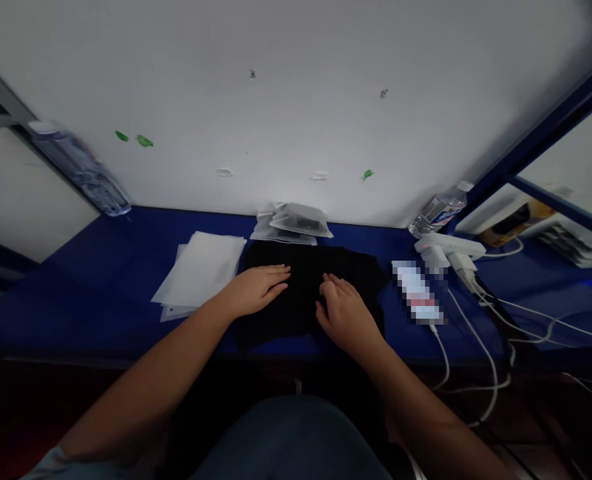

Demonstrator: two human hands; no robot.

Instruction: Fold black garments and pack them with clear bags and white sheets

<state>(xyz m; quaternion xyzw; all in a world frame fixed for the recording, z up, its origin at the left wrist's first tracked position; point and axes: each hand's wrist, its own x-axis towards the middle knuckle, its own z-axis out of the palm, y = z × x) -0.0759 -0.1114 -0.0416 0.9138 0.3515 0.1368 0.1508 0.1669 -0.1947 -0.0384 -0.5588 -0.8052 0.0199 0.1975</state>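
Spread on the blue table in front of me is a black cloth (303, 303), perhaps a garment; its folds are too dark to make out. My left hand (261, 288) lies flat on its left part, fingers stretched out and pointing right. On the right part rests my right hand (343, 307), its fingers slightly bent and the thumb apart. Neither hand grips anything. Left of the cloth sits a stack of white translucent bags (201, 270). Behind it, against the wall, lie several filled translucent bags (296, 223).
A phone (419, 292) on a charging cable lies right of the cloth, near a white power strip (451, 245) with plugs and loose cables. Plastic bottles stand at the back left (83, 170) and back right (440, 210). The white wall (306, 127) closes off the table's (86, 280) far side.
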